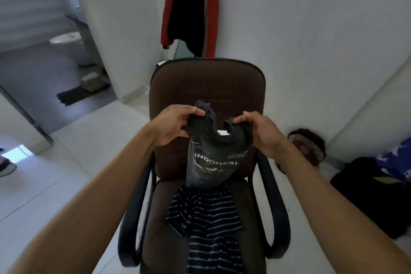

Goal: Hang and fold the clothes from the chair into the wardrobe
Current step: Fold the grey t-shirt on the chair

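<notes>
Hands (219, 130) pinch dark T-shirt (214, 160) shoulders, fingers curled.

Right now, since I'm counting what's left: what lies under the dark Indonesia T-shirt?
A striped garment lies on the chair seat below the held-up T-shirt. Anything beneath the stripes is covered.

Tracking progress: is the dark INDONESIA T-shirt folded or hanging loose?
Hanging loose: the T-shirt dangles from left hand and right hand pinching its collar, over the striped shirt.
</notes>
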